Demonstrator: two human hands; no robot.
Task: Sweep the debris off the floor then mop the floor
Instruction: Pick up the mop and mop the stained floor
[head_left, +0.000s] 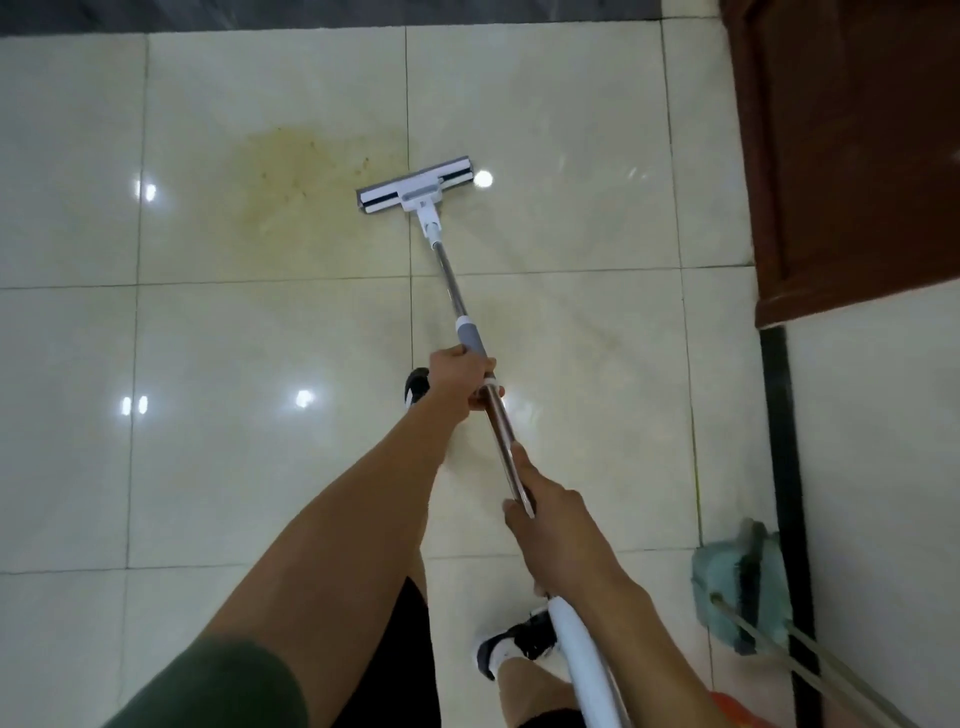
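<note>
While the mop head (415, 191) sits flat on the pale tiled floor (208, 415), its left end lies just at the right edge of the yellowish stain (301, 187), so the dirty patch spreads away to the person's left and slightly ahead of the head. That is the relation I would say the next stroke turns on: a push leftward, across the grout line. The mop pole (449, 280) runs from the head back toward the person, slanting down and to their right, while the head itself lies crosswise to that pole. Along the pole the left hand (465, 382) is the forward one, nearer the head, its fingers wrapped round the shaft just below the grey collar. Behind it the right hand (545, 512) grips the shaft too, thumb laid along the pole and fingers curled underneath, with the white end of the handle (576, 649) passing back under the forearm. Both hands are closed firmly on the mop and hold nothing else. Off at the person's right, a teal dustpan with a brush (737, 587) rests by the dark wall trim, well apart from the stain.
</note>
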